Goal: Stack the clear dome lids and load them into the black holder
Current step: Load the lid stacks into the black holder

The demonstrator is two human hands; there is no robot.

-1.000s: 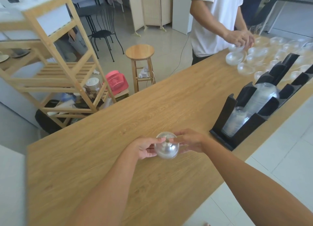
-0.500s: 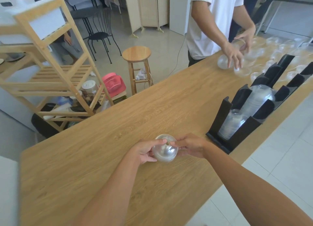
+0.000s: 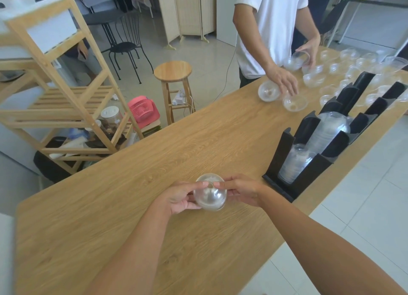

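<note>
Clear dome lids (image 3: 210, 195), nested into a short stack of transparent plastic, sat between both hands just above the light wood-grain table (image 3: 123, 184), near its front edge. The left hand (image 3: 180, 198) cupped the stack from the left with its fingers curled around the side, and the right hand (image 3: 241, 192) pinched it from the right, thumb and fingertips on the upper rim; both were grasping the same stack. How many lids it held could not be told.

The black slotted holder (image 3: 309, 177) stood on the table to the right of the hands and a little farther off, its channels running away toward the far right. A stack of lids (image 3: 293, 164) already lay in the near channel and a taller one (image 3: 329, 131) in the channel behind it. The holder lay on the right hand's side, so that hand was the nearer one for the load. The held stack's axis pointed roughly up and toward the camera, so it would probably need tipping to lie along a channel.

Farther along the table, many loose clear lids (image 3: 353, 69) were spread out, and a second person in a white shirt (image 3: 273, 23) reached among them.
</note>
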